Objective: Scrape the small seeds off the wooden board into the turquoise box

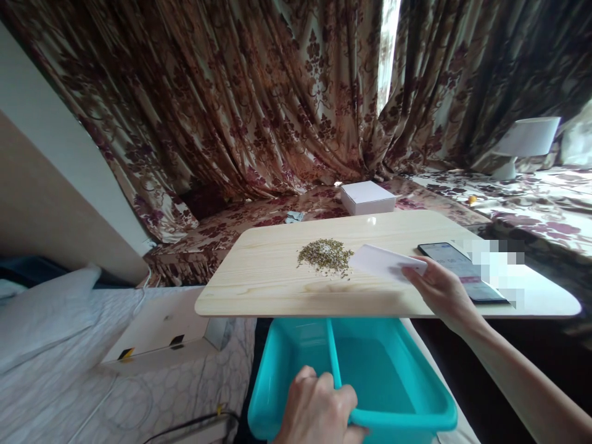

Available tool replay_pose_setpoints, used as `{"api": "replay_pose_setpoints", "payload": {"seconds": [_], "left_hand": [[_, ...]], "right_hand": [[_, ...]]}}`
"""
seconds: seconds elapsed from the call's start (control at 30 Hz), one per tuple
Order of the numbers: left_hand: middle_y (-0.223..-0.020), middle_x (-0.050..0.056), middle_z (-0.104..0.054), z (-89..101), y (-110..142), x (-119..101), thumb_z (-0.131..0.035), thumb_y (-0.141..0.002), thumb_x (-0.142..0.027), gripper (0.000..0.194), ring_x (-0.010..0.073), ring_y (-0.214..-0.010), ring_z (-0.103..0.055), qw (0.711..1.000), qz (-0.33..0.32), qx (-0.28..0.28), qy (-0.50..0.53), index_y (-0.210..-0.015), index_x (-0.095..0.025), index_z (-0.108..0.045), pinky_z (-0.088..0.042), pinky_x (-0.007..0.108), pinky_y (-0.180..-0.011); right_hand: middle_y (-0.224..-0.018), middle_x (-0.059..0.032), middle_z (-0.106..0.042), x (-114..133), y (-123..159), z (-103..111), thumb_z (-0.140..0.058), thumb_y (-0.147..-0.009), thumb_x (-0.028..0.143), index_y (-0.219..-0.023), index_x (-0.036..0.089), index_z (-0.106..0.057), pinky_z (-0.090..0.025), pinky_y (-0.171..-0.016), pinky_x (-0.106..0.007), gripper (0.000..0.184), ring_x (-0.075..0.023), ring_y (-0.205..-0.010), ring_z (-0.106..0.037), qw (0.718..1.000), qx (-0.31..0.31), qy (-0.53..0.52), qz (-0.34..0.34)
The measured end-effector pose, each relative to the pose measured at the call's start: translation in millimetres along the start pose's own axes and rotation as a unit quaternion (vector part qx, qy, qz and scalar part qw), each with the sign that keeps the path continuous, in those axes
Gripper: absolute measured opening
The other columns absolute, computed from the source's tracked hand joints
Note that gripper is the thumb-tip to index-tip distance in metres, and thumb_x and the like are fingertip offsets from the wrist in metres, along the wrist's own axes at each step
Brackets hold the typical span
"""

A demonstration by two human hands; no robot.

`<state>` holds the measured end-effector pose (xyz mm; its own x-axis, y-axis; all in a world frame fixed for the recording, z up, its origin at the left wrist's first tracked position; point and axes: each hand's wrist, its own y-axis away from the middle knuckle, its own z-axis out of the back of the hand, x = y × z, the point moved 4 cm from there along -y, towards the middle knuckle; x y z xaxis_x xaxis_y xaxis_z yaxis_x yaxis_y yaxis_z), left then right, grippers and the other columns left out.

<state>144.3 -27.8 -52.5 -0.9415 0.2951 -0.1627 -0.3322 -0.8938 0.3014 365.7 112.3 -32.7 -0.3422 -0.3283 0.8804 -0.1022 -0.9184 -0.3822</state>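
My right hand (437, 285) grips one end of a flat white scraper-like piece (382, 260), held low over the wooden table. Its far edge meets the right side of a loose pile of small green and pale grains (326, 256). Below the table's near edge is a turquoise bin (402, 419) with a divider splitting it into two compartments. My left hand (319, 407) is closed around the bin's near rim, where the divider joins it.
A phone (456, 265) lies on the right of the wooden table (259, 290). Behind stand a white box (367, 197) and a lamp (527, 139), before patterned curtains (277, 92). At left, a bed (185, 382) holds a large white box (157, 320) and a pillow (50, 308).
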Motion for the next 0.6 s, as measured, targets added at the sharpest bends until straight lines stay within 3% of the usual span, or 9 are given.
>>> {"api": "replay_pose_setpoints", "payload": {"seconds": [0.13,0.3,0.6], "left_hand": [[-0.084,0.006,-0.064,0.7,-4.3,-6.3,-0.063,-0.078,-0.041,0.022,0.0234,-0.088,-0.057,1.0,-0.013,0.011,-0.01,-0.087,-0.021,-0.067,-0.038,0.036,-0.09],[-0.079,0.005,-0.065,-0.4,-9.2,-12.8,-0.062,-0.078,-0.046,0.028,0.0207,-0.08,-0.061,0.997,-0.069,-0.001,-0.038,-0.09,-0.021,-0.067,-0.02,0.046,-0.103],[-0.076,0.005,-0.064,2.0,-9.3,-11.7,-0.062,-0.078,-0.04,0.022,0.0205,-0.078,-0.06,0.997,-0.069,-0.032,-0.03,-0.085,-0.02,-0.068,-0.019,0.045,-0.105]], "right_hand": [[-0.078,-0.0038,-0.065,-4.3,-2.9,-4.8,-0.062,-0.071,0.045,-0.088,0.021,-0.059,-0.05,-0.067,-0.03,0.029,-0.0204,-0.075,-0.062,1.0,0.013,-0.018,0.018],[-0.08,-0.0039,-0.066,-9.8,-4.9,-6.2,-0.061,-0.072,0.045,-0.088,0.023,-0.059,-0.051,-0.067,-0.032,0.027,-0.021,-0.076,-0.062,1.0,0.012,-0.01,0.026],[-0.079,-0.0042,-0.065,-7.5,-7.8,-6.4,-0.056,-0.076,0.047,-0.091,0.021,-0.058,-0.05,-0.062,-0.03,0.03,-0.0197,-0.072,-0.062,0.997,0.009,0.052,0.055]]}}
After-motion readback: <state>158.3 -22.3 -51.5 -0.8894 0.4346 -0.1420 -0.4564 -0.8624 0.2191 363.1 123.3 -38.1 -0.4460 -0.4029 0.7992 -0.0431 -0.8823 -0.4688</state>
